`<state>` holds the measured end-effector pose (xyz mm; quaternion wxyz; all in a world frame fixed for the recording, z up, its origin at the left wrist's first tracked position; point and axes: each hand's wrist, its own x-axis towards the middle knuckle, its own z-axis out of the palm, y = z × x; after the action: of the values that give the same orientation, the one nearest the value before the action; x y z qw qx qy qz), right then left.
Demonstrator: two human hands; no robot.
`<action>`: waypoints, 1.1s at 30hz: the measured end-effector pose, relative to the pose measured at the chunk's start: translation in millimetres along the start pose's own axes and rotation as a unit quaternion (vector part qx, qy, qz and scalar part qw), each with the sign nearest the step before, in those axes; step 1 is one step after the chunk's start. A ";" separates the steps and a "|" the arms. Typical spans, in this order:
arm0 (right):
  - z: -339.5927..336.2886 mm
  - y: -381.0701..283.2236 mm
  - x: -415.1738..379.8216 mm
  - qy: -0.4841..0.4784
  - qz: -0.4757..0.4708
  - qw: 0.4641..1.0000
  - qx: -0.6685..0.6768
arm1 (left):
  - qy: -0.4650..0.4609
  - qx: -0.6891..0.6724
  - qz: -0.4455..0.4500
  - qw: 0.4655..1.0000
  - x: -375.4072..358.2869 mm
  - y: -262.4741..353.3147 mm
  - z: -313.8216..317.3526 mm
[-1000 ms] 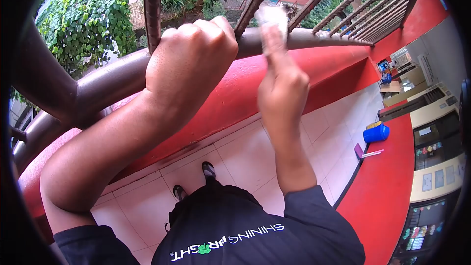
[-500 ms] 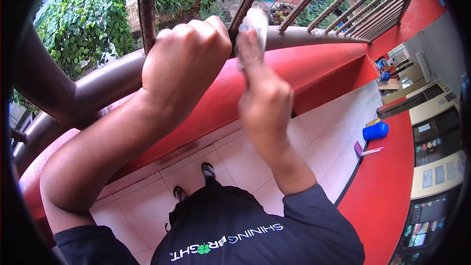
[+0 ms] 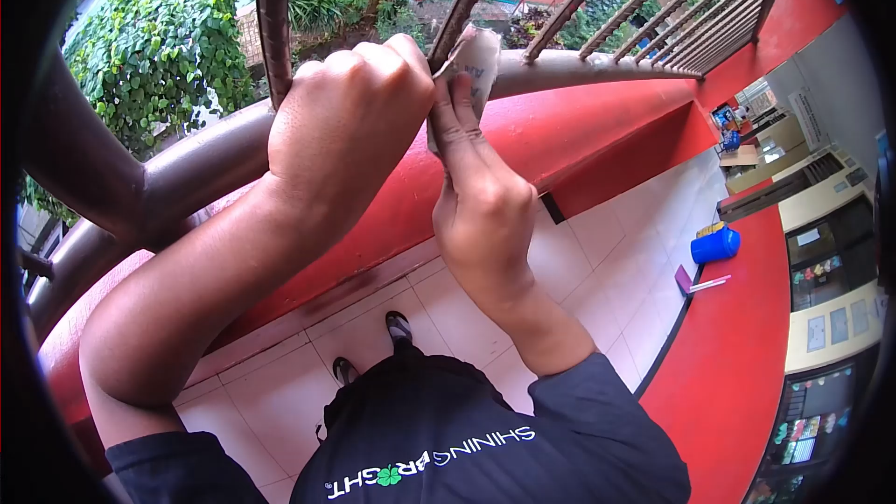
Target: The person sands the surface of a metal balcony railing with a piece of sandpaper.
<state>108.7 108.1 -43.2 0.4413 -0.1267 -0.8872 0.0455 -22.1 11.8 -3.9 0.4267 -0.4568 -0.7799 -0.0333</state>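
My left hand is closed in a fist around the thick brown metal rail, between two upright ribbed bars. Just right of it, my right hand presses a worn sheet of sandpaper against the rail, at the foot of a ribbed bar. The sheet is pale, with faint blue print on its back and a ragged edge. My fingers lie flat along it, and the side facing the rail is hidden.
Below the rail runs a red wall along a tiled floor, where my feet stand. To the right, a blue container rests on a red ledge. Leafy plants grow beyond the bars.
My right hand has shifted slightly left and down with the sandpaper, which was blurred by motion before. The left hand stays at the same place on the rail.
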 end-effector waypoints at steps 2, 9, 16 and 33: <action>3.5 17.2 -1.7 -0.003 -0.009 1.000 0.012 | -0.003 -0.008 -0.002 1.000 -2.3 0.1 1.5; -6.2 13.2 12.0 -0.012 0.025 0.999 0.042 | -0.011 0.008 0.007 1.000 -0.8 -1.3 0.5; -4.9 10.6 8.9 0.014 0.036 0.998 0.050 | -0.020 0.008 0.004 1.000 -1.8 -0.5 -0.2; -3.2 13.6 2.0 0.026 0.012 1.000 0.000 | -0.002 0.037 0.023 0.999 -0.2 -0.2 -3.5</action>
<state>112.6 121.7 -42.3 0.4639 -0.1390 -0.8736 0.0474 -20.0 9.9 -1.7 0.4427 -0.4586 -0.7705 0.0064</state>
